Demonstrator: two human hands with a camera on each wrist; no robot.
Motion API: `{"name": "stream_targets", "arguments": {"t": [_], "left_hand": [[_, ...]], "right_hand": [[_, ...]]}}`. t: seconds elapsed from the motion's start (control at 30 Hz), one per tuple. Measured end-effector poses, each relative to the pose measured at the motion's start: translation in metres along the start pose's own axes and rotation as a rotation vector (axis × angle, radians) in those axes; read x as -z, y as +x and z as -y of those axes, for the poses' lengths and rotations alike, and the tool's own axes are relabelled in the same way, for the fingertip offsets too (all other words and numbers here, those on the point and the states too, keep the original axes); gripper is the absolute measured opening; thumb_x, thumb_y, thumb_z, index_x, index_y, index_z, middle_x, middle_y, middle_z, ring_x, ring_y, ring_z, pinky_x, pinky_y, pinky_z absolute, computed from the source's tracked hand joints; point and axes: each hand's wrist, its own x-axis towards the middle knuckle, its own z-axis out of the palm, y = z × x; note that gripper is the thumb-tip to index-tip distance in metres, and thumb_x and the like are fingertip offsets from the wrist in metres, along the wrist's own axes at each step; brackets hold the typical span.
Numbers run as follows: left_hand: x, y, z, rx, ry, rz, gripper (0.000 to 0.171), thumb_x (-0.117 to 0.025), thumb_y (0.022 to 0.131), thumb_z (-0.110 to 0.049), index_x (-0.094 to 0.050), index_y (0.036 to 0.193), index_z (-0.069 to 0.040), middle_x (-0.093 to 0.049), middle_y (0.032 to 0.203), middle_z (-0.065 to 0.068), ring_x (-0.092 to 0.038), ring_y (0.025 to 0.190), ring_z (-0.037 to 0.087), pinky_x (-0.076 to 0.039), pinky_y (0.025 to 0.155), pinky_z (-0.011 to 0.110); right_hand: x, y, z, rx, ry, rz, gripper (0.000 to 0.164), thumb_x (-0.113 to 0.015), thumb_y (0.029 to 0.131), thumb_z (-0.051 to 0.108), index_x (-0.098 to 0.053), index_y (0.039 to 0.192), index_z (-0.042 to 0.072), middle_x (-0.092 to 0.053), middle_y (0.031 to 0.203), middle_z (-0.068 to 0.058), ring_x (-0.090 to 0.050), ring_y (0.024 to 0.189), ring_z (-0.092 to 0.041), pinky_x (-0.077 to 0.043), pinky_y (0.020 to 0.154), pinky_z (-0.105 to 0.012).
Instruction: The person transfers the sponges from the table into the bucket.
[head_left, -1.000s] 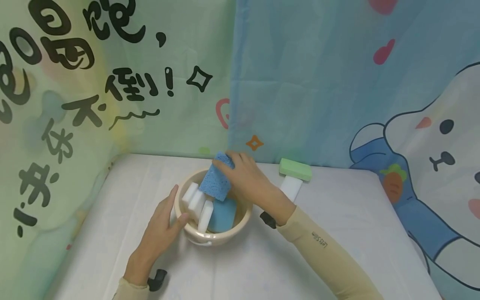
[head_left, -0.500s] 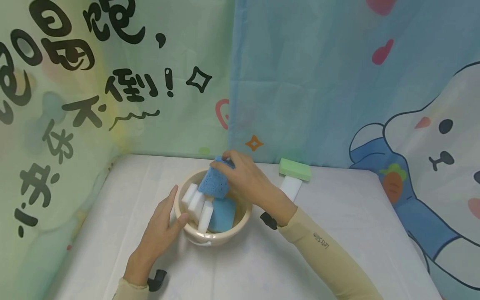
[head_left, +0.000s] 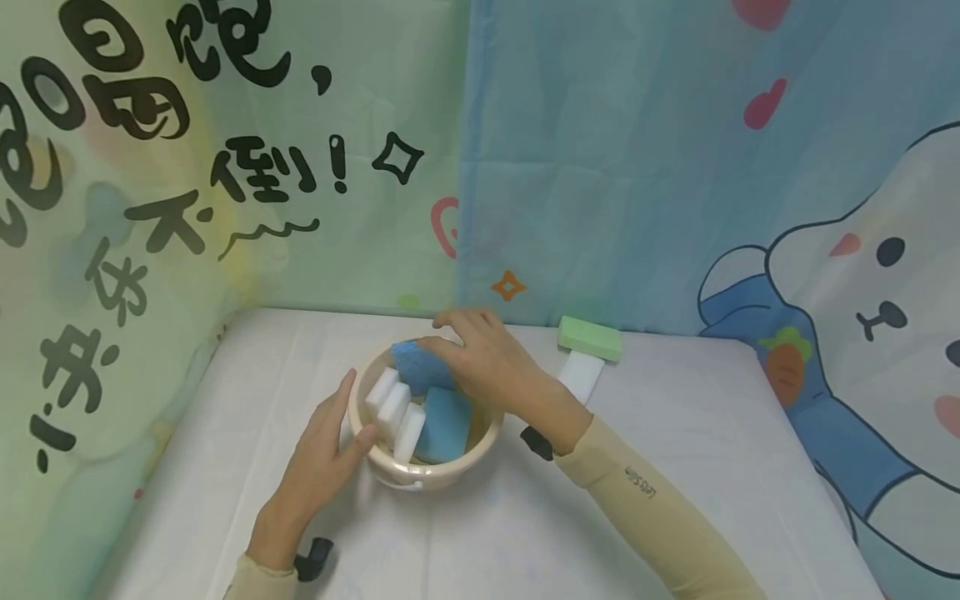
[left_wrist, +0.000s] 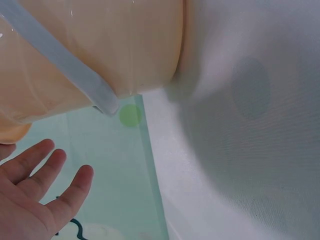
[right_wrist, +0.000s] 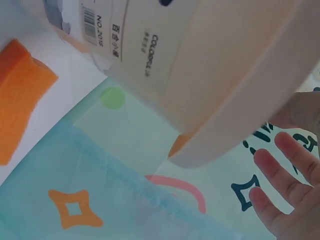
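Note:
A cream bucket (head_left: 427,475) stands on the white table. My left hand (head_left: 318,454) is at its left side, thumb over the rim and fingers straight along the outside; the left wrist view shows these fingers spread beside the bucket (left_wrist: 125,40). My right hand (head_left: 498,362) is over the far right rim, thumb reaching inside, and its fingers (right_wrist: 282,190) are spread in the right wrist view. Below that thumb, a bright blue sponge (head_left: 420,367) lies in the bucket at the back. Several white foam blocks (head_left: 393,408) and a teal-blue sponge (head_left: 446,425) are in there too.
Right of the bucket lies a light green sponge (head_left: 590,337) beside a white block (head_left: 581,372), partly behind the right forearm. The right wrist view has an orange block (right_wrist: 22,95) on the table. Printed cloth hangs (head_left: 600,167) behind the table.
The bright blue sponge has gone from upright in the right hand's pinch down into the back of the bucket. The right fingers have loosened. The left hand has stayed in place.

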Motion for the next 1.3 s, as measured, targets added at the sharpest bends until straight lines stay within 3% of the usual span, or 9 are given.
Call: {"name": "stream_targets", "arguments": {"t": [0.3,0.47,0.83,1.1,1.3], "left_hand": [[0.001,0.000,0.000,0.003,0.004,0.000,0.076,-0.059,0.101,-0.035,-0.018,0.162,-0.015,-0.037,0.156,0.018,-0.034,0.142,0.038,-0.029,0.113,0.059],[0.000,0.000,0.000,0.004,-0.005,0.005,0.076,-0.059,0.101,-0.035,-0.018,0.161,-0.013,-0.036,0.156,0.019,-0.033,0.142,0.038,-0.028,0.113,0.061],[-0.002,0.001,0.001,0.013,-0.009,0.009,0.077,-0.059,0.101,-0.037,-0.017,0.162,-0.013,-0.035,0.157,0.017,-0.032,0.143,0.038,-0.027,0.113,0.061],[-0.002,0.000,0.000,0.015,-0.011,0.007,0.078,-0.060,0.101,-0.036,-0.017,0.162,-0.015,-0.035,0.157,0.017,-0.032,0.143,0.038,-0.027,0.113,0.061],[-0.002,0.001,-0.001,0.017,-0.023,0.006,0.078,-0.061,0.100,-0.033,-0.017,0.161,-0.013,-0.035,0.157,0.017,-0.033,0.143,0.039,-0.027,0.113,0.062]], "right_hand": [[0.004,-0.020,-0.015,-0.044,0.035,-0.057,0.034,-0.074,0.085,-0.003,-0.066,0.116,0.009,-0.062,0.111,-0.013,-0.061,0.102,-0.032,-0.049,0.088,-0.050],[0.006,-0.042,-0.028,-0.126,0.026,-0.072,0.033,-0.073,0.085,-0.003,-0.068,0.116,0.007,-0.065,0.109,-0.013,-0.062,0.101,-0.033,-0.049,0.088,-0.053],[0.015,-0.099,-0.053,-0.394,0.005,-0.016,0.030,-0.076,0.087,0.004,-0.070,0.117,0.005,-0.066,0.107,-0.013,-0.061,0.102,-0.036,-0.046,0.087,-0.058],[0.010,-0.137,-0.069,-0.510,-0.002,0.014,0.031,-0.075,0.086,0.004,-0.068,0.117,0.004,-0.067,0.106,-0.014,-0.062,0.099,-0.038,-0.048,0.082,-0.060],[0.001,-0.148,-0.074,-0.582,0.039,0.103,0.035,-0.074,0.088,0.006,-0.066,0.122,0.003,-0.066,0.111,-0.018,-0.062,0.101,-0.038,-0.049,0.081,-0.058]]}}
